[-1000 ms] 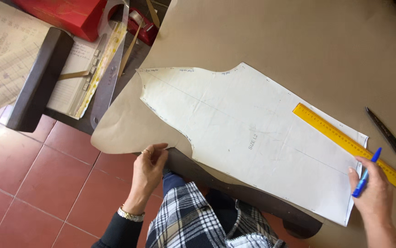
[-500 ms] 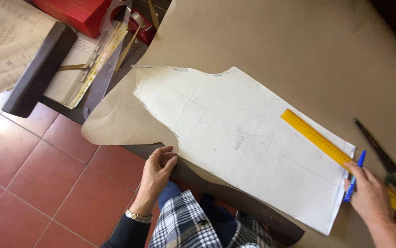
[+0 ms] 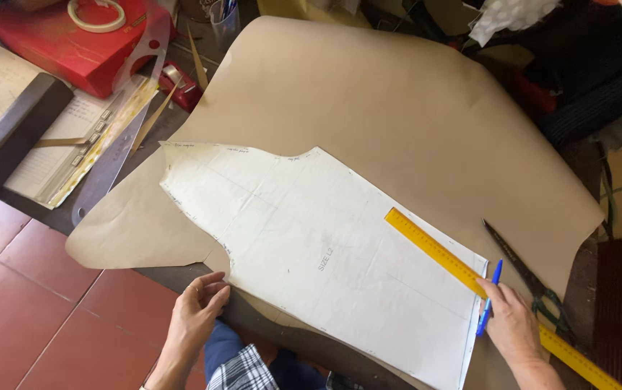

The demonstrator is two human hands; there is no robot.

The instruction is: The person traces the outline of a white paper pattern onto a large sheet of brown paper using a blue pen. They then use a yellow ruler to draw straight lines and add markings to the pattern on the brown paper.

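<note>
At far left, a roll of pale tape (image 3: 96, 14) lies on a flat red box (image 3: 65, 43). The left hand (image 3: 197, 312) rests at the table edge, fingers loosely curled and holding nothing, just beside the lower edge of the white cut paper pattern (image 3: 311, 253). This pattern lies flat on the large brown kraft paper sheet (image 3: 397, 101), which has much bare room above. The right hand (image 3: 513, 325) grips a blue pen (image 3: 489, 297) and presses the long yellow ruler (image 3: 441, 253). Dark scissors (image 3: 527, 278) lie just beside it. Compared with before, the view now shows more table.

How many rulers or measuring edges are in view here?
2: a yellow ruler lies across the white pattern sheet under the right hand; a clear curved ruler lies upper left. Clutter may hide others.
</note>
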